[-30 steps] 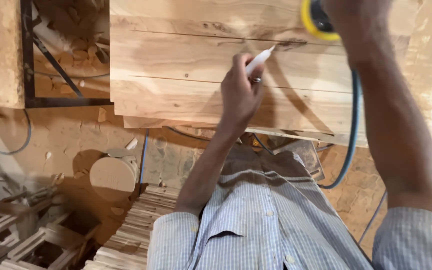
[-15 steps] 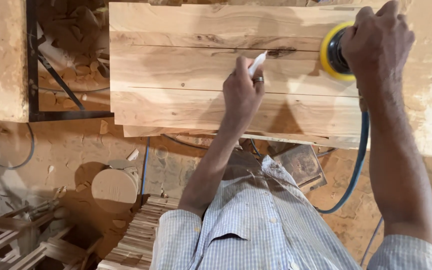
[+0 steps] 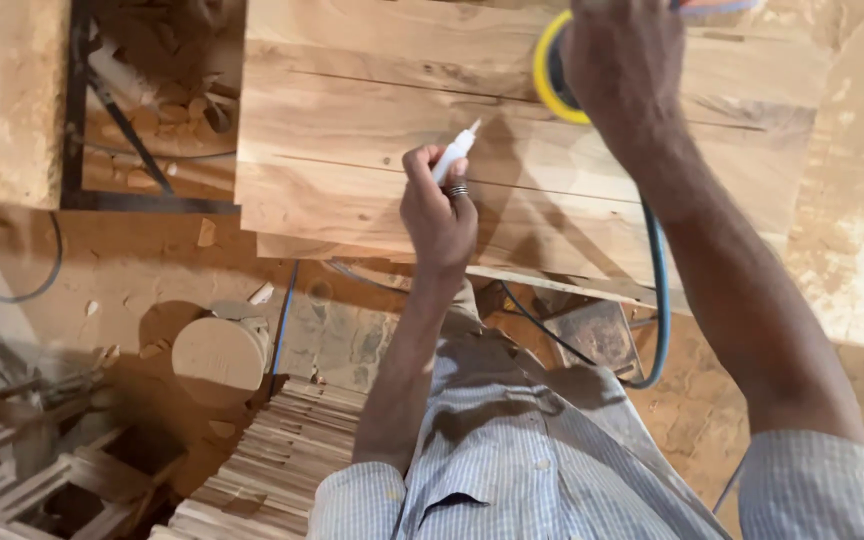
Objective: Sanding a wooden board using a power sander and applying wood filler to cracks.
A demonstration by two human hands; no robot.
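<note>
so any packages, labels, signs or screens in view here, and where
None show. The nearest thing to a package is the small white nozzle-tipped tube in the left hand, over the wooden panel. The right hand grips a yellow-rimmed sander.

Warm daylight falls bright across the panel (image 3: pixel 372 150); the arms throw soft shadows onto it. The lower left corner sits dim and slightly blurred.
</note>
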